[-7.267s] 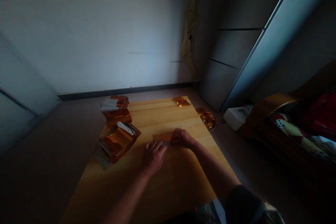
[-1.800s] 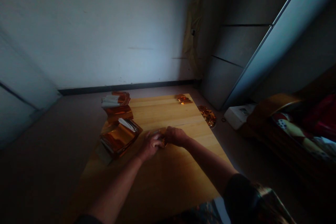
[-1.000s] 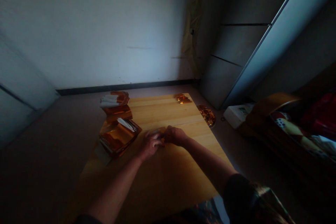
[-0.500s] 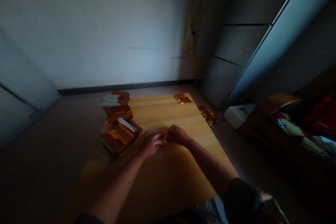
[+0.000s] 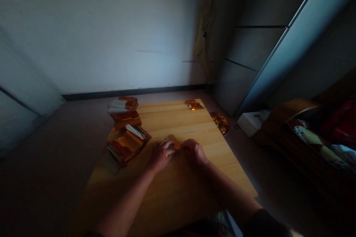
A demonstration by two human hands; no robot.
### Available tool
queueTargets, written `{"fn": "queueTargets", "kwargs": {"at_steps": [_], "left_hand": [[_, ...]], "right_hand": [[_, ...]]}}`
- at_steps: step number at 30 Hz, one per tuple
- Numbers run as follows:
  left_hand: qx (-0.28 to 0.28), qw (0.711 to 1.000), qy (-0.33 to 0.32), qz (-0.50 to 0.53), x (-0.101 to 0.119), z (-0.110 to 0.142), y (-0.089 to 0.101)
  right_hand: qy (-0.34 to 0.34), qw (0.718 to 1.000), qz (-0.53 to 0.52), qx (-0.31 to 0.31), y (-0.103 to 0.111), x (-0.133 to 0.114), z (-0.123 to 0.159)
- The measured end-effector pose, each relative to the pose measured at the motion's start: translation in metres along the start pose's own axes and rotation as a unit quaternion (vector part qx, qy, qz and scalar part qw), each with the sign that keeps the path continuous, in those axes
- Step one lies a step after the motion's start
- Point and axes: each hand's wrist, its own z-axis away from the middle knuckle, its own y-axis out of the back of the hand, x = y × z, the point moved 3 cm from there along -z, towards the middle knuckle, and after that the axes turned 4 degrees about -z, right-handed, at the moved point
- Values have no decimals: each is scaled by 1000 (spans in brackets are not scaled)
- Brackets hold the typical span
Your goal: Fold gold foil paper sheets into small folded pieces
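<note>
Over the middle of the wooden table (image 5: 167,114), my left hand (image 5: 162,154) is closed on the left side of a small piece of shiny orange-gold foil paper (image 5: 174,142). My right hand (image 5: 195,150) is at the foil paper's right edge, its fingers curled together and pinching there. The dim light and the fingers hide the exact fold of the piece. To the left of my left hand lies a stack of copper-coloured foil paper sheets (image 5: 126,144), with white backs showing at its edges.
More foil sheets (image 5: 122,105) lie at the table's far left corner. A folded foil piece (image 5: 194,104) sits at the far right corner. Beyond the right edge, a heap of shiny foil pieces (image 5: 220,123) is low down. A white box (image 5: 251,123) and a refrigerator (image 5: 239,66) stand to the right.
My right hand has shifted a little right and toward me. More of the foil paper shows between the hands. My left hand has barely moved.
</note>
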Motion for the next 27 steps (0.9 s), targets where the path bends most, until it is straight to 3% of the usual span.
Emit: {"fn": "queueTargets", "kwargs": {"at_steps": [4, 11, 20, 27], "left_hand": [[7, 1000, 0, 3, 0, 0, 0], [4, 1000, 0, 11, -2, -1, -1], [28, 999, -20, 1, -7, 0, -9], [22, 1000, -13, 4, -5, -1, -5]], "right_hand": [[24, 997, 58, -36, 1, -14, 17], [-5, 988, 146, -42, -6, -25, 15], [-39, 989, 138, -40, -9, -33, 22], [-63, 986, 152, -35, -14, -28, 16]]}}
